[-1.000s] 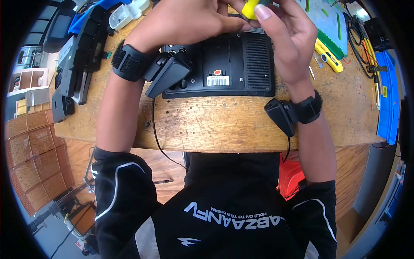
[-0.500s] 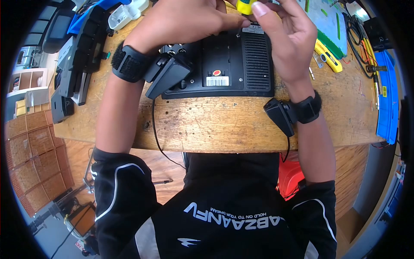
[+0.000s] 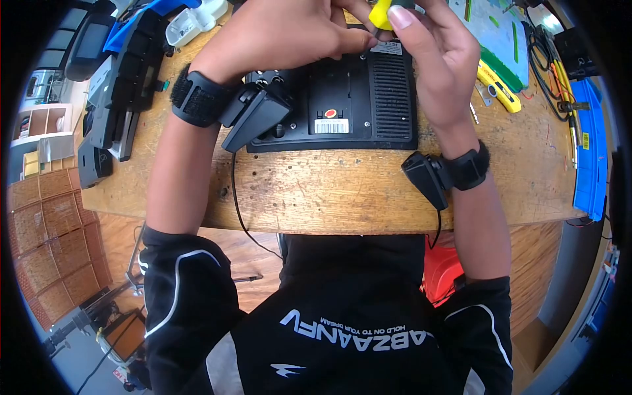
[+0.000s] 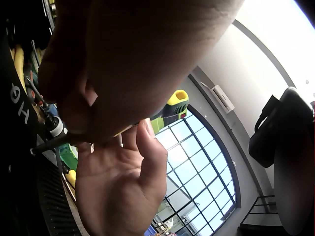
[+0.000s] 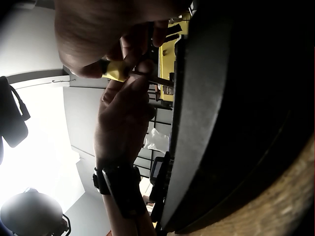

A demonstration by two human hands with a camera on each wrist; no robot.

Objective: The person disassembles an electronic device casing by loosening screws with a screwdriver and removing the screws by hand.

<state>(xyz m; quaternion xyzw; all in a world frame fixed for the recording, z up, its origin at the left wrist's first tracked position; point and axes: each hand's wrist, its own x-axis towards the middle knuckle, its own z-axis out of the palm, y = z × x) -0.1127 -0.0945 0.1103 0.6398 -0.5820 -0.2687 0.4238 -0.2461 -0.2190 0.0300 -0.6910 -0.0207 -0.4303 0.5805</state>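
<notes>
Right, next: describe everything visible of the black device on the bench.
The black device, apparently plastic, lies flat on the wooden bench. Its roughly rectangular upper face shows a recessed middle, slotted vent on the right, barcode label, red-and-yellow oval sticker, screws and metal connectors. The left hand and wrist camera hide part. A screwdriver reaches down to it, its tip apparently touching.

we have room on the table [image 3: 329,191] in front of the black box [image 3: 331,95], but a thin wire [image 3: 234,181] crosses on our left and a yellow cutter [image 3: 498,86] lies in the way at right.
</notes>
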